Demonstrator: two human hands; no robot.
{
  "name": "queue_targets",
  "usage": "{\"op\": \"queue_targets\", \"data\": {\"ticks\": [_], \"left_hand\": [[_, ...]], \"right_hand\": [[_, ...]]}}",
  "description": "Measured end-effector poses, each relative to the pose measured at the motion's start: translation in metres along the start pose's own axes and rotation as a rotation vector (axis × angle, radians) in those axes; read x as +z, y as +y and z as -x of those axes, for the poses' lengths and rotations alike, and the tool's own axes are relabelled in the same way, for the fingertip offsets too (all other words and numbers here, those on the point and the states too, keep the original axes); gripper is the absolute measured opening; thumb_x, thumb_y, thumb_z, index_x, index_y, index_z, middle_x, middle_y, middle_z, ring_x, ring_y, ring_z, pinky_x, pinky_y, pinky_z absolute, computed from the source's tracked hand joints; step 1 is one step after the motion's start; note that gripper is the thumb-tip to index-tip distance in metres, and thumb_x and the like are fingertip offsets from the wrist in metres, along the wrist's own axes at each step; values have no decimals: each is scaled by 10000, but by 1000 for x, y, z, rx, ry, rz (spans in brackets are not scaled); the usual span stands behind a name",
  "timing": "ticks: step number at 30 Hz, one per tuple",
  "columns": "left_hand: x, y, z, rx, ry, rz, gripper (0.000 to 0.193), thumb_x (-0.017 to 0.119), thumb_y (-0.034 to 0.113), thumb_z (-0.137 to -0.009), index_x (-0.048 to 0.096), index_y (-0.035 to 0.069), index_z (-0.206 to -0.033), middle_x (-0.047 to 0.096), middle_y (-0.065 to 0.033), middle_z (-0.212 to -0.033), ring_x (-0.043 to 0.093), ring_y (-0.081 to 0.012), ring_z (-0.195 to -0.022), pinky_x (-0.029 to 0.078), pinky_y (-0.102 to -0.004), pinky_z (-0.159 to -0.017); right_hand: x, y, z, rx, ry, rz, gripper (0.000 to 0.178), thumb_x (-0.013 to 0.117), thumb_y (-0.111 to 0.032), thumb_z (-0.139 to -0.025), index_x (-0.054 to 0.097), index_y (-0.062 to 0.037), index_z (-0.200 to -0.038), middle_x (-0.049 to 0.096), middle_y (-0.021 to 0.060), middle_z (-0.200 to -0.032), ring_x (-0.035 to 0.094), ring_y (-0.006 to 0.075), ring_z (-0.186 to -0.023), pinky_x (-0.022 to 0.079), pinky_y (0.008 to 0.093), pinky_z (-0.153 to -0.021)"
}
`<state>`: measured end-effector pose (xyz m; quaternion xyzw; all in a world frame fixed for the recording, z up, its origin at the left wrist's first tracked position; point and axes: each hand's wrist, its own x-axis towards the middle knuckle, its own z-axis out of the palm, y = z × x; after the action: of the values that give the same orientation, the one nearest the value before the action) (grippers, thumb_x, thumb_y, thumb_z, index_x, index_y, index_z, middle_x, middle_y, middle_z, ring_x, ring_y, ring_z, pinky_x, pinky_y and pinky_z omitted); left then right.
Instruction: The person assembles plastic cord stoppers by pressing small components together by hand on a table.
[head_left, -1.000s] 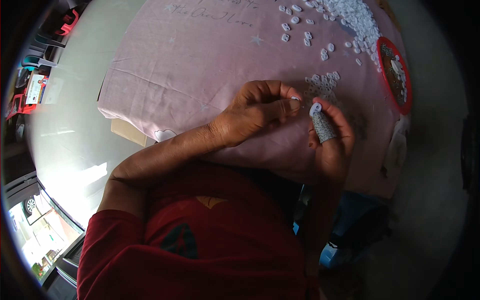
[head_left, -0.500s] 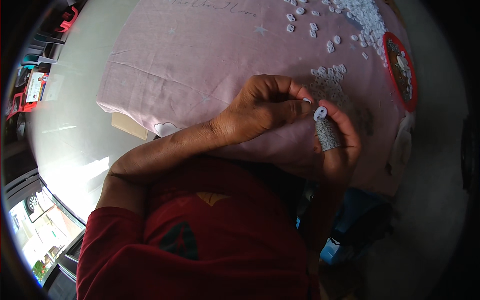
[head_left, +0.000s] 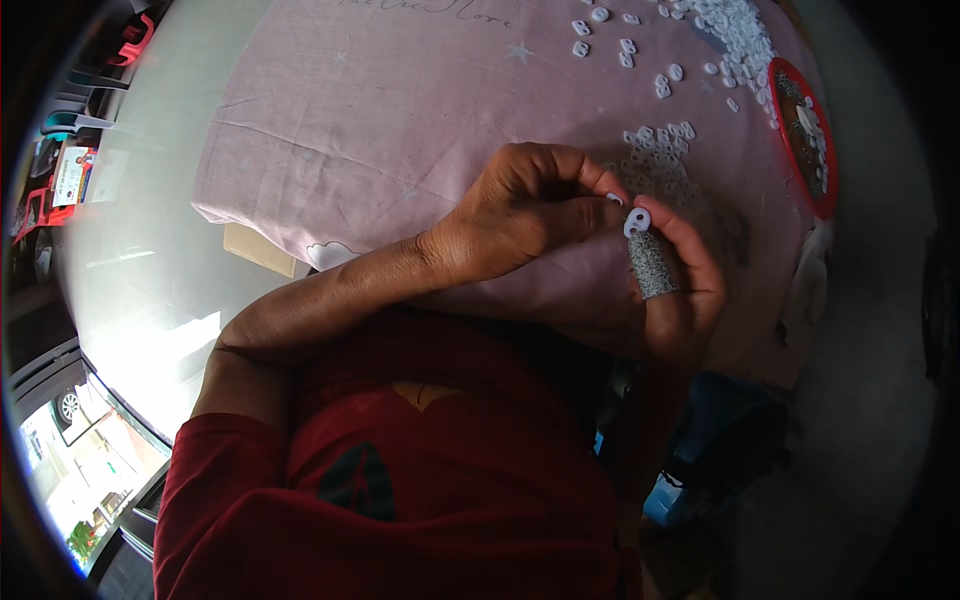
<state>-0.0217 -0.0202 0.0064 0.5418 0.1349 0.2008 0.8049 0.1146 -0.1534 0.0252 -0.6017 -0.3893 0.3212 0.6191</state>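
My left hand reaches across the near part of the cloth, thumb and forefinger pinched on a small white plastic piece that is mostly hidden by the fingertips. Close beside it, my right hand grips a white oval plastic piece with two holes between thumb and forefinger. A grey speckled sleeve covers the right thumb. The fingertips of both hands almost meet. Just beyond them, a cluster of similar white pieces lies on the cloth, partly in shadow.
A pink cloth covers the table. Several loose white pieces lie toward the far side, beside a large heap. A red-rimmed dish with white pieces and grey speckled bits stands at the right edge. Cardboard shows below the cloth.
The right hand has tilted slightly, and its oval piece has shifted a little left and up, nearer the left fingertips. The left hand keeps its pinch almost unmoved.
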Motion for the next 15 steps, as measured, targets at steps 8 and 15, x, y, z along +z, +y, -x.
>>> {"op": "queue_targets", "data": {"ticks": [8,15], "left_hand": [[-1,4,1,-75,38,3,173,594,45,-917,648,0,-1075,668,-36,-944,602,-60,-846,488,-187,-740],[-1,5,3,-57,38,10,187,589,41,-919,652,3,-1091,681,-42,-906,595,-51,-748,473,-180,-627]], "right_hand": [[-1,4,-1,-8,7,10,360,476,139,-799,574,105,-1143,619,149,-1122,589,182,-1047,456,282,-931],[-1,-2,2,36,34,-8,341,494,125,-813,580,97,-1142,626,142,-1106,596,174,-1024,460,276,-917]]}}
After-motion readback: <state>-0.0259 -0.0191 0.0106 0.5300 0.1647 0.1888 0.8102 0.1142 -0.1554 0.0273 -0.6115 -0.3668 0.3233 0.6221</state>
